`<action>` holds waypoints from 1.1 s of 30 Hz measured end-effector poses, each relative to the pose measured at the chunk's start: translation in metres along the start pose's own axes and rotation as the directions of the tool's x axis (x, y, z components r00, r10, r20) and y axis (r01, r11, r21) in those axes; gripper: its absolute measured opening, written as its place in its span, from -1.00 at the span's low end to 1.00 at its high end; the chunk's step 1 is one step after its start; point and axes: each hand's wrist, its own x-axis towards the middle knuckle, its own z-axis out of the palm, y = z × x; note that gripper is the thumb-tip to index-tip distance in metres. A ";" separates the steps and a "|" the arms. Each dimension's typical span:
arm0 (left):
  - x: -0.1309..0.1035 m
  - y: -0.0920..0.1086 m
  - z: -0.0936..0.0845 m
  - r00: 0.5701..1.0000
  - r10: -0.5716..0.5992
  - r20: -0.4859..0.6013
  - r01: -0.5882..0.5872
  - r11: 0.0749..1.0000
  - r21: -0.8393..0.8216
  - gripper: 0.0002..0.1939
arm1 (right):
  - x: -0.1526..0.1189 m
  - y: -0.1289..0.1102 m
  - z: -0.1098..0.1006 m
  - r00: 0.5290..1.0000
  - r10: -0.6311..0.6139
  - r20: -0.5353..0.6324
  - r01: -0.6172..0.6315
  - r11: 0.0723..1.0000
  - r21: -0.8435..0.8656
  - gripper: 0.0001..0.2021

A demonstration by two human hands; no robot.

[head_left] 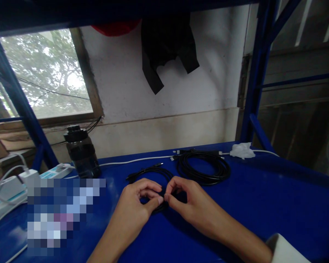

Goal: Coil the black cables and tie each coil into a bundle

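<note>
A small coil of black cable (153, 169) lies on the blue tabletop, its plug ends pointing to the left and to the back right. My left hand (142, 201) is curled over the near left part of this coil, thumb and fingers closed on it. On the coil's near right side, thumb and forefinger of my right hand (190, 199) pinch at the cable. Both sets of fingertips nearly meet, and they hide exactly what is between them. Just behind my right hand rests a larger coil of black cable (203, 180), with plugs at its top.
At the back left stands a dark water bottle (83, 157). A white power strip (16, 199) with chargers runs along the left side, near a pixelated patch. Crumpled white tissue (242, 150) and a white cord (137, 160) lie at the back. Blue posts (256, 80) frame the table.
</note>
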 end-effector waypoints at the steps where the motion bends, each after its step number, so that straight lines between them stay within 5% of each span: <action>1: 0.000 0.000 0.000 1.000 0.009 -0.004 -0.009 1.000 -0.005 -0.92 | 0.000 0.000 0.000 1.000 -0.003 0.002 0.003 1.000 0.000 -0.92; 18: -0.002 0.007 0.002 0.992 0.118 0.037 -0.123 0.966 0.226 -0.90 | 0.000 -0.002 -0.001 1.000 0.001 0.012 -0.001 1.000 0.000 -0.92; 33: -0.001 0.009 0.001 0.996 0.081 0.044 -0.089 0.976 0.200 -0.89 | -0.001 -0.002 -0.002 1.000 0.006 0.020 -0.005 1.000 -0.009 -0.91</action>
